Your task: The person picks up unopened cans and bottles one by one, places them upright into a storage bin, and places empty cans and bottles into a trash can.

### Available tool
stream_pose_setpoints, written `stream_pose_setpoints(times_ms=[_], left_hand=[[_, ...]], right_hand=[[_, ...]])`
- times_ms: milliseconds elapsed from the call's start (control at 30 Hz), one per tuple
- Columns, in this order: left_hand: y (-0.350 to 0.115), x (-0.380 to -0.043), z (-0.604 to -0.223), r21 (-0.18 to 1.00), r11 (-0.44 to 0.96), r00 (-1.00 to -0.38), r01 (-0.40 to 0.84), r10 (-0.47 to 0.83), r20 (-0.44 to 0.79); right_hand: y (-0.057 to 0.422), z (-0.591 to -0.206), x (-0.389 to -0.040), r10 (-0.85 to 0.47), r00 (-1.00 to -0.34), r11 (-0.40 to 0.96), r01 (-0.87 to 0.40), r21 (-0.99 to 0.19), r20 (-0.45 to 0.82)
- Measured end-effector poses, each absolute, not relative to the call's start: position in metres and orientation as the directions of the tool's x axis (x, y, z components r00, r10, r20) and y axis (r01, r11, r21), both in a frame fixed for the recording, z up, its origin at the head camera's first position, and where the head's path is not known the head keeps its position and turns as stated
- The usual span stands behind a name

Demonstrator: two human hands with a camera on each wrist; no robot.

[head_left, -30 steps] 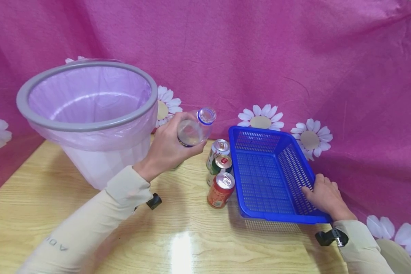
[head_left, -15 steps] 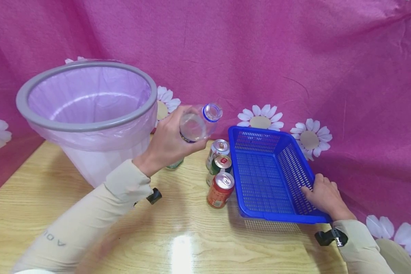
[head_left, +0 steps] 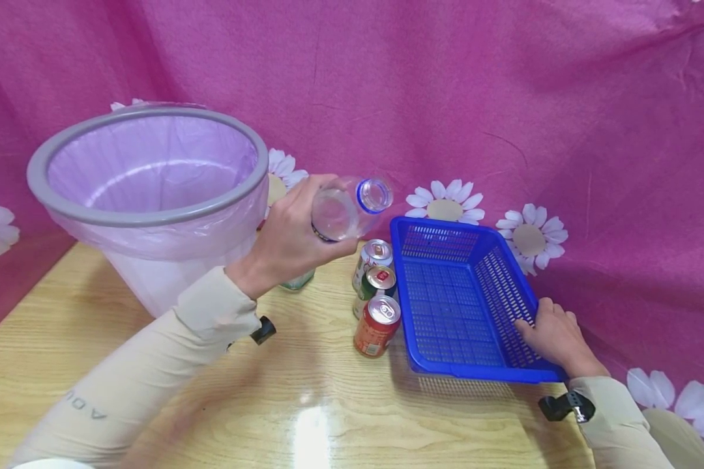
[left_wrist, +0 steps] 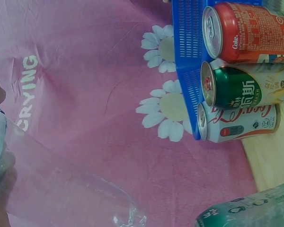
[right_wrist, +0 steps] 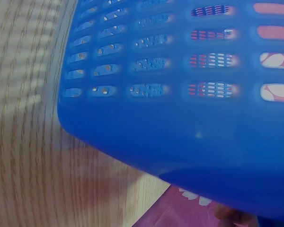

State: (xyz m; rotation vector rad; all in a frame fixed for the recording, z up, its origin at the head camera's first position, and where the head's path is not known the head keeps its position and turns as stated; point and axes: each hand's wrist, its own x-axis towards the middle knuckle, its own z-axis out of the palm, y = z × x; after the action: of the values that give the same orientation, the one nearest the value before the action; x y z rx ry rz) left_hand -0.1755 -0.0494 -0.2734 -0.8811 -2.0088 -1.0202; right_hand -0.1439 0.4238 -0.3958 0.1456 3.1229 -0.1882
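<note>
My left hand (head_left: 287, 234) holds a clear plastic bottle (head_left: 360, 208) above the table, tilted so its uncapped mouth with a blue neck ring points up and to the right. In the left wrist view the fingers are round the bottle's labelled part, and its bare clear shoulder (left_wrist: 80, 184) slants down. My right hand (head_left: 557, 339) grips the right rim of a blue perforated basket (head_left: 457, 371), thumb inside and fingers outside. Close beside the basket's left side stand a red Coke can (head_left: 377, 329), a green can (head_left: 375, 290) and a white can (head_left: 372, 257).
A white bin (head_left: 170, 273) with a grey rim and thin liner stands at the left. Partly behind my left hand, a green-tinted bottle (left_wrist: 251, 208) stands on the wooden table (head_left: 258, 404). A pink flowered cloth (head_left: 352, 98) hangs behind.
My left hand has carried the clear bottle slightly right and up, so its mouth leans farther right. More of the green-tinted bottle shows. My right hand and the basket stay put.
</note>
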Motion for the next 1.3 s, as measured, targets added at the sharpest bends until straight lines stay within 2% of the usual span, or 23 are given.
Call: stream_pose_setpoints(times_ms=[733, 1033, 1300], left_hand=[[-0.050, -0.171, -0.254, 0.139, 0.424, -0.303, 0.895, 0.348, 0.887], [-0.050, -0.171, -0.247, 0.027, 0.384, -0.180, 0.923, 0.371, 0.911], [-0.049, -0.172, -0.242, -0.044, 0.348, -0.102, 0.937, 0.389, 0.916]], right_hand=[[0.425, -0.396, -0.143, 0.080, -0.997, 0.989, 0.079, -0.121, -0.002], [0.425, -0.395, -0.144, 0.082, -0.997, 0.990, 0.080, -0.119, 0.007], [0.426, -0.397, -0.144, 0.090, -0.996, 0.988, 0.091, -0.123, -0.014]])
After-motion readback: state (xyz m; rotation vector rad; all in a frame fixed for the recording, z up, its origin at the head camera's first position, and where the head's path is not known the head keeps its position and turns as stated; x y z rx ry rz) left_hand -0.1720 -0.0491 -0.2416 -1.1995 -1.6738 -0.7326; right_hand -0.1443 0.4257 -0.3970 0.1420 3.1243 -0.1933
